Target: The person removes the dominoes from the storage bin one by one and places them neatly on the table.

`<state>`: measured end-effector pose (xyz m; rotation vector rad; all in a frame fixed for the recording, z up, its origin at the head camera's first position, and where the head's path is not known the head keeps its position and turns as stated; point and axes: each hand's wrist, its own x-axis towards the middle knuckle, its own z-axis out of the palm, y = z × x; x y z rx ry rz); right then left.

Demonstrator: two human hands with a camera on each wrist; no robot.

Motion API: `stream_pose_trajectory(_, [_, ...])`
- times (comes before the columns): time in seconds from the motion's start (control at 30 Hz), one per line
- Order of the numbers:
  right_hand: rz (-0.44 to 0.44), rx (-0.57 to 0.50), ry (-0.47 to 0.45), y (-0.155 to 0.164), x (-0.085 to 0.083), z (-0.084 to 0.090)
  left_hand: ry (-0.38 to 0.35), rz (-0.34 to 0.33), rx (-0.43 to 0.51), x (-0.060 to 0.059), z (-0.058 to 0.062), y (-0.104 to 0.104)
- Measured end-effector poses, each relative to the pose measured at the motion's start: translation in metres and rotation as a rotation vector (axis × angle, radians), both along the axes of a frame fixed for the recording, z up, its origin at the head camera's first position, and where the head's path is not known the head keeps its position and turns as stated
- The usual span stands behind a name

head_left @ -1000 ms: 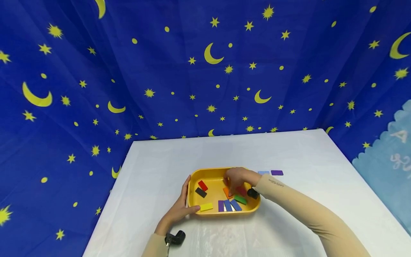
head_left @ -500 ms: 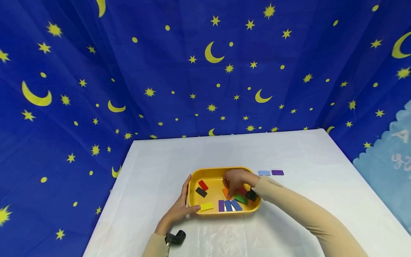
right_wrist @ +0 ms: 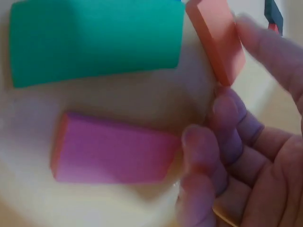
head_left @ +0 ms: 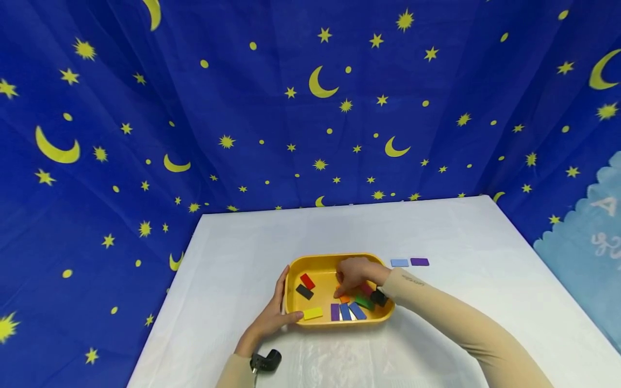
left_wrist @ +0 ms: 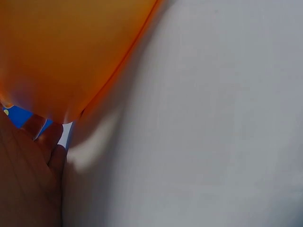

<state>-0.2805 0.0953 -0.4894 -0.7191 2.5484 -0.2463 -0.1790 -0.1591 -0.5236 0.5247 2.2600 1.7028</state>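
A yellow plastic tray (head_left: 316, 264) on the white table holds several coloured rectangular blocks. My left hand (head_left: 271, 315) grips its left end, thumb over the near rim and fingers along the outer wall. Inside the tray, the right hand (head_left: 355, 271) reaches down and pinches an orange block (right_wrist: 220, 40) between thumb and fingertips; the block stands tilted in the right wrist view. Close beside those fingers lie a green block (right_wrist: 97, 42) and a pinkish block (right_wrist: 113, 153). Near the tray's front wall are a purple block (head_left: 335, 312) and two blue blocks (head_left: 358, 310).
In the tray's left half lie a red block (head_left: 308, 281), a black block (head_left: 304, 291) and a yellow block (head_left: 312, 313). Outside, behind the right forearm, a light blue block (head_left: 400, 263) and a dark purple block (head_left: 419, 262) rest on the table (head_left: 262, 231).
The right thumb has shifted left across the orange block, and the right hand has moved slightly left. The left hand stays on the tray.
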Motion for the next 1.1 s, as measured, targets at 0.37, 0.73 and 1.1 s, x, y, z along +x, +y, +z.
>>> stream_pose_trajectory(0.37, [-0.137,0.036,0.031,-0.008,0.000,-0.004,0.003,0.012,0.002,0.002,0.002,0.001])
stream_pose_trajectory(0.73, [-0.168,0.016,-0.043,-0.003,-0.001,0.000,0.004,-0.001,0.002,0.002,0.004,0.000])
stream_pose_trajectory(1.1, [0.052,-0.151,-0.135,0.009,-0.010,-0.001,0.007,0.007,0.000,0.001,0.003,0.000])
